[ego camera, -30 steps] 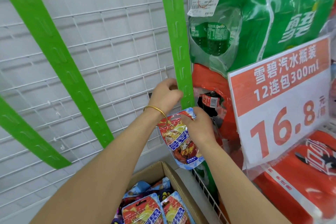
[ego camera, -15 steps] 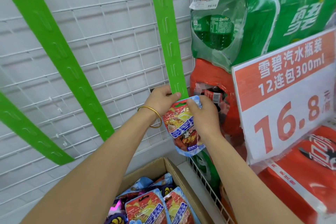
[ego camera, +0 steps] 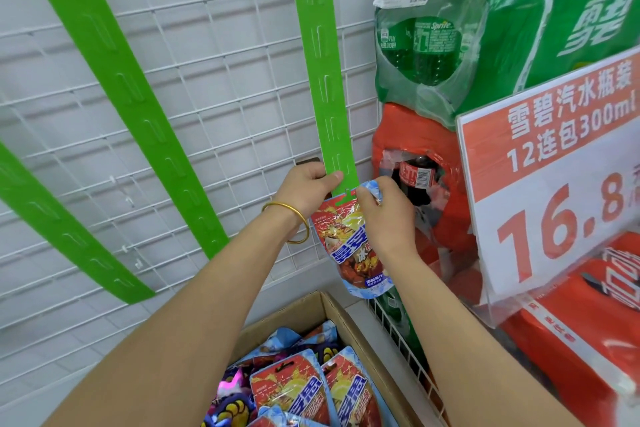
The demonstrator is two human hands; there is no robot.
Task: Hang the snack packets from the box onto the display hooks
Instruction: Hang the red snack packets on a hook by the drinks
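A green hanging strip (ego camera: 320, 55) with hook tabs runs down the white wire grid. My left hand (ego camera: 309, 188) pinches the strip's bottom end between thumb and fingers. A red and blue snack packet (ego camera: 349, 246) hangs at that end, its top slot over the strip's lowest tab. My right hand (ego camera: 382, 210) pinches the packet's top right corner. Below, an open cardboard box (ego camera: 341, 326) holds several more snack packets (ego camera: 294, 388).
Two more green strips (ego camera: 114, 87) slant across the wire grid (ego camera: 214, 87) on the left. Green Sprite multipacks (ego camera: 485, 21), red cola packs (ego camera: 426, 163) and a red price sign (ego camera: 557, 191) crowd the right side. A low wire basket edge (ego camera: 405, 350) stands beside the box.
Both hands slid down the strip to its bottom end. The packet's top slot, held below the strip before, now sits over the lowest tab.
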